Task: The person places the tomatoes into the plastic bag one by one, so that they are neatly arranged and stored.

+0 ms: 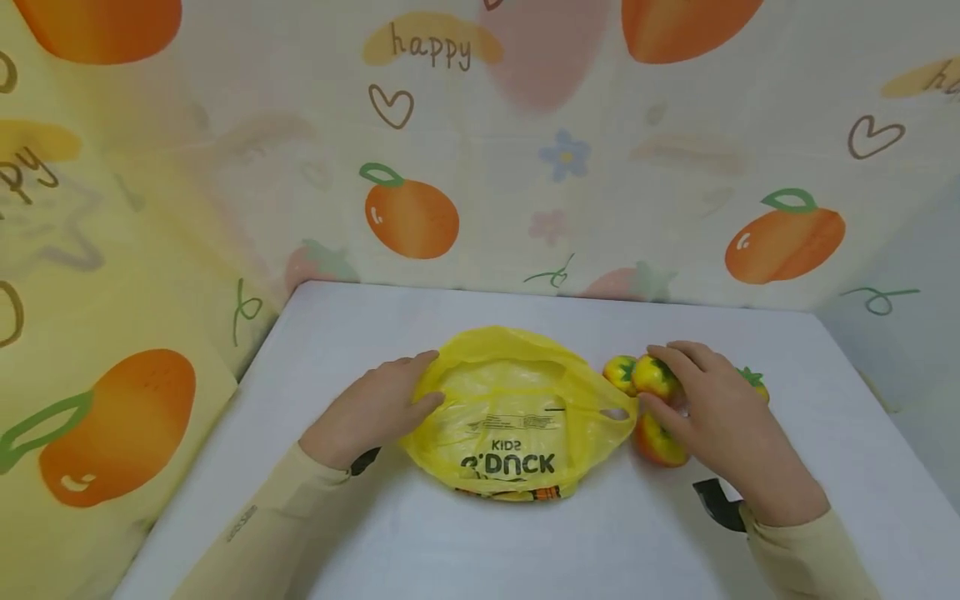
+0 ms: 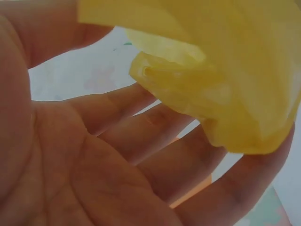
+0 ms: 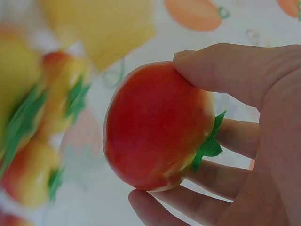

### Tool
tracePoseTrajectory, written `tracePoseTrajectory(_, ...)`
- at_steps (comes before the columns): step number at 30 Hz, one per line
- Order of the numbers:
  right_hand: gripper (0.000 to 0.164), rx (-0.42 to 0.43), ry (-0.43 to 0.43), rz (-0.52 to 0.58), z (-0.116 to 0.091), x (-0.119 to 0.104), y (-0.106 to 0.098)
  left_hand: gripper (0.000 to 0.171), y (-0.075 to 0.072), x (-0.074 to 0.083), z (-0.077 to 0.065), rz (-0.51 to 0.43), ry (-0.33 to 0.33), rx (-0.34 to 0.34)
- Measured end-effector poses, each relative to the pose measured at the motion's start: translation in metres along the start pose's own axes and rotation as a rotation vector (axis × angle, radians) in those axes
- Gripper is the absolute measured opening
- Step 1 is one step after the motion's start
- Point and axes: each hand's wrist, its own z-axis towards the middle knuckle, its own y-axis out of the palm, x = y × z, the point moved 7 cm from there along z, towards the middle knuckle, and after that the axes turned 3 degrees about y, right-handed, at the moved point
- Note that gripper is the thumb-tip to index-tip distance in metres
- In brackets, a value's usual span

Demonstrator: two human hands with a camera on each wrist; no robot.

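A crumpled yellow plastic bag [image 1: 600, 425] with black printing lies on the white table, its mouth spread wide. My left hand [image 1: 378, 408] is at the bag's left rim. In the left wrist view, its fingers [image 2: 164, 155] are spread and gently bent against the yellow plastic [image 2: 244, 103], with a wide gap below the thumb. My right hand [image 1: 708, 408], just right of the bag, grips a red-and-yellow toy tomato-like fruit [image 3: 150, 127] with green leaves between thumb and fingers. Similar fruits, one [image 1: 621, 372] behind the bag's handle and another [image 1: 662, 442] below the right thumb, lie close by.
Another leafy fruit [image 1: 757, 387] shows beyond the right hand. A white tabletop [image 1: 465, 550] spreads under everything, backed by a cloth [image 1: 480, 208] printed with oranges. Black straps [image 1: 720, 507] sit at the wrists.
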Motion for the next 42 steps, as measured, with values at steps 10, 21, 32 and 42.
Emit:
tracePoseTrajectory(10, 0.061, -0.040, -0.082, 0.081, 0.033, -0.063, 0.018, 0.054, -0.001, 0.002, 0.000, 0.030, 0.007, 0.015)
tracePoseTrajectory(21, 0.060, -0.080, -0.214, 0.130, 0.065, -0.135, 0.055, 0.048, 0.001, -0.001, 0.003, 0.025, -0.006, 0.029)
tracePoseTrajectory(32, 0.060, -0.111, -0.264, 0.144, 0.078, -0.168, 0.085, 0.046, 0.002, 0.006, 0.007, 0.059, 0.024, 0.064)
tracePoseTrajectory(42, 0.056, -0.164, -0.272, 0.140, 0.083, -0.176, 0.115, 0.044, 0.001, 0.000, 0.004, 0.086, 0.009, 0.107)
